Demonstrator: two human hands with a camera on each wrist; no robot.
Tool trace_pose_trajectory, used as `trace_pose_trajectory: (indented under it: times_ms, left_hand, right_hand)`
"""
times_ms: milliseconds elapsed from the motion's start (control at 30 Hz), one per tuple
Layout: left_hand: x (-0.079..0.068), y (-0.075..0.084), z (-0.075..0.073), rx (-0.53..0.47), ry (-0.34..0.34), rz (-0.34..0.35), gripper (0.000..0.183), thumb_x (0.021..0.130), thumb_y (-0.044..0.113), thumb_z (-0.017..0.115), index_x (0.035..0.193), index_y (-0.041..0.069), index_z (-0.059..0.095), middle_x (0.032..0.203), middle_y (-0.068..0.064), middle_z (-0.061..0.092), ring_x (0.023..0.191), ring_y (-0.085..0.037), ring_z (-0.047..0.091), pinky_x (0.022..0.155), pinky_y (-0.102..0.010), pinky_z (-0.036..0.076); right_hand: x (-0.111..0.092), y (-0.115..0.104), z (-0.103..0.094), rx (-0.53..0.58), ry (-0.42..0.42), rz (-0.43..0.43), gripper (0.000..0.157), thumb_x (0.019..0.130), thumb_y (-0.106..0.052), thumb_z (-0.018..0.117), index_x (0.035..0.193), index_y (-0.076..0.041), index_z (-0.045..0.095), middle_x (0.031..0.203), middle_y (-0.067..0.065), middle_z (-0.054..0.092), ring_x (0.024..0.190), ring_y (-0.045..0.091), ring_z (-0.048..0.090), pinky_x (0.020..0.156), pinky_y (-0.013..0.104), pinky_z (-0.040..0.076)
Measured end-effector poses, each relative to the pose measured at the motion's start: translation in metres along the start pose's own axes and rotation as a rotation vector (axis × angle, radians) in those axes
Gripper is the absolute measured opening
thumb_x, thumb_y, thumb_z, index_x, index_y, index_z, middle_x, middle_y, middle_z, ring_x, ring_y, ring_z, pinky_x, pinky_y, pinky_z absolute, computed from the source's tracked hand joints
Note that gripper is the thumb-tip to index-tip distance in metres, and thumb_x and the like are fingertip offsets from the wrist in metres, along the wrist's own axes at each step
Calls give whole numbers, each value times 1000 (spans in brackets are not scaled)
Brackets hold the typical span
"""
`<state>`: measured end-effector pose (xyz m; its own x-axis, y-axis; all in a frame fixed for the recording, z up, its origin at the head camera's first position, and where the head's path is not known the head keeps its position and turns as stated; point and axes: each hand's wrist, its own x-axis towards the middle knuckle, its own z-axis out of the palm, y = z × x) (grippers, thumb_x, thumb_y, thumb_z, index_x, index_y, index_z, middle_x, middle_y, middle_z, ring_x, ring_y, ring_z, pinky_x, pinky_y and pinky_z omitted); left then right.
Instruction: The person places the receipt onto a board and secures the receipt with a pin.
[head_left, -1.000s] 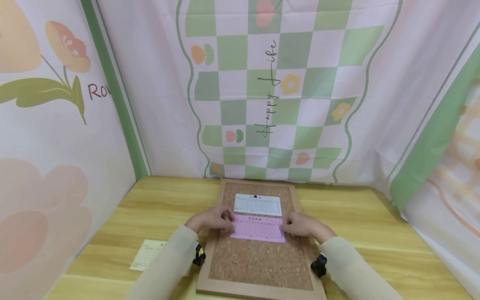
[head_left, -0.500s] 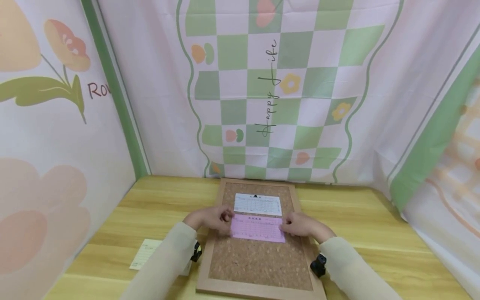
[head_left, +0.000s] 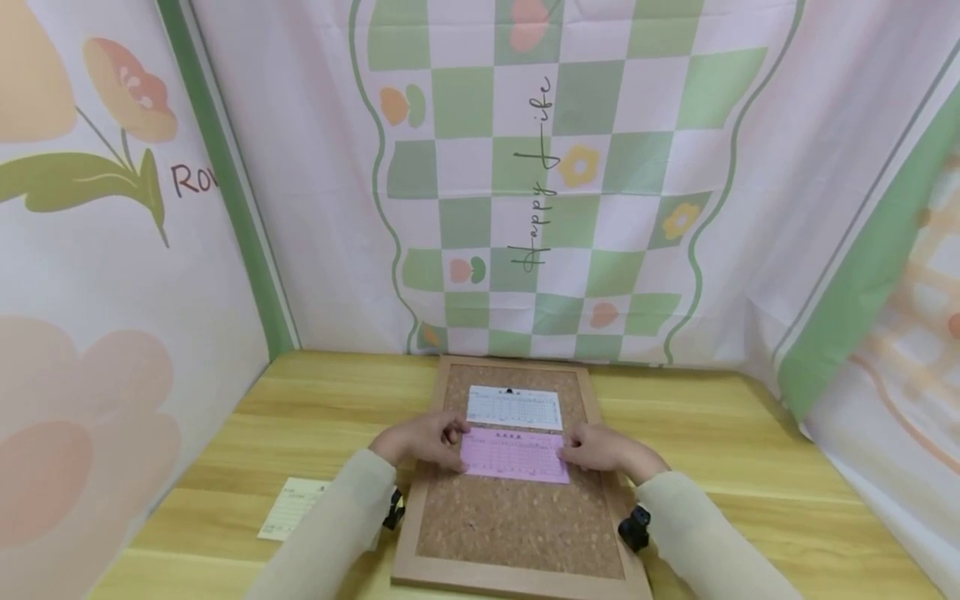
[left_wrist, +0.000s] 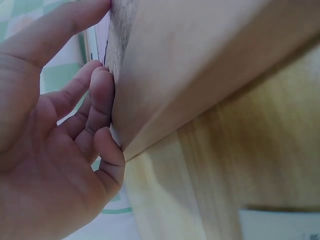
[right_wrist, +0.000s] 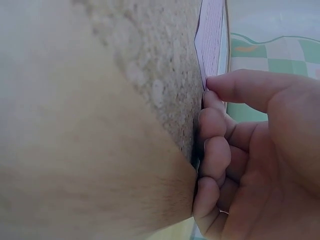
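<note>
A pink printed form (head_left: 514,457) lies on the framed cork board (head_left: 517,525), below a white printed form (head_left: 514,408). My left hand (head_left: 423,438) touches the pink form's left edge. In the left wrist view its thumb (left_wrist: 65,27) stands apart from the loosely bent fingers (left_wrist: 101,95). At the opposite edge my right hand (head_left: 603,448) pinches the pink form. The right wrist view shows its thumb (right_wrist: 245,85) and index finger meeting at the paper, the other fingers curled against the board.
A small black fastener (head_left: 510,391) sits at the white form's top edge. Left of the board, a yellow form (head_left: 292,504) lies on the wooden table (head_left: 750,483), partly hidden by my left sleeve. A patterned curtain (head_left: 540,183) hangs behind the table.
Both hands keep nearly the same place at the pink form's edges. My left forearm has shifted slightly; the form has barely moved on the board.
</note>
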<state>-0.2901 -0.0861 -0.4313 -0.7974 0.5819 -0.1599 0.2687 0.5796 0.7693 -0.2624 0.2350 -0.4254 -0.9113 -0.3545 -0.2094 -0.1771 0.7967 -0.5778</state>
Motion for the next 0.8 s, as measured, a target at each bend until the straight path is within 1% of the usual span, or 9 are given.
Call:
trace_pose_trajectory:
  times_ms: [200,300,400,533,600,700,800]
  left_hand:
    - [0,-1,0,-8,-4,-13,56,81,9,84,129,0,56,98,-8,52,87,-18,45,75,-32,39]
    - [0,-2,0,-7,-2,-17,56,81,10,84,129,1,56,98,-8,53,87,-18,46,74,-31,40]
    - [-1,-2,1,-15,-3,-22,56,81,10,84,129,2,57,98,-8,53,86,-17,46,74,-30,40]
    - [0,-2,1,-31,-6,-17,56,81,9,83,129,2,56,98,-8,52,86,-17,45,74,-30,40]
    - [0,-2,1,-40,-7,-11,56,81,8,83,129,1,56,98,-9,52,86,-17,45,74,-30,40]
    - [0,-2,1,-37,-6,-7,55,81,8,83,129,1,56,98,-9,52,86,-18,45,75,-31,40]
    - [0,-2,1,-38,-3,-8,55,81,7,83,129,1,56,98,-9,52,86,-18,45,75,-32,40]
  right_hand:
    - [-4,-4,-3,-16,-8,-8,29,98,-21,64,72,-10,56,61,-1,50,54,13,41,52,28,33]
    - [-6,-3,-6,3,-28,-15,27,97,-23,65,75,-9,58,64,0,53,56,14,43,54,30,34]
    - [-8,0,-9,49,-36,-38,26,98,-22,63,77,-6,60,66,2,55,59,15,47,55,30,37]
    - [-10,5,-13,107,-20,-101,27,100,-18,59,79,-1,62,68,3,57,61,15,50,54,28,40]
    - [-13,8,-16,124,-3,-126,24,101,-15,58,84,1,64,71,5,59,64,16,54,55,29,44]
    - [-19,12,-21,126,29,-112,19,100,-14,58,92,2,65,77,6,62,70,19,58,60,32,49]
    - [-26,17,-27,94,79,-88,17,99,-15,59,98,1,65,82,6,64,74,21,60,63,37,51]
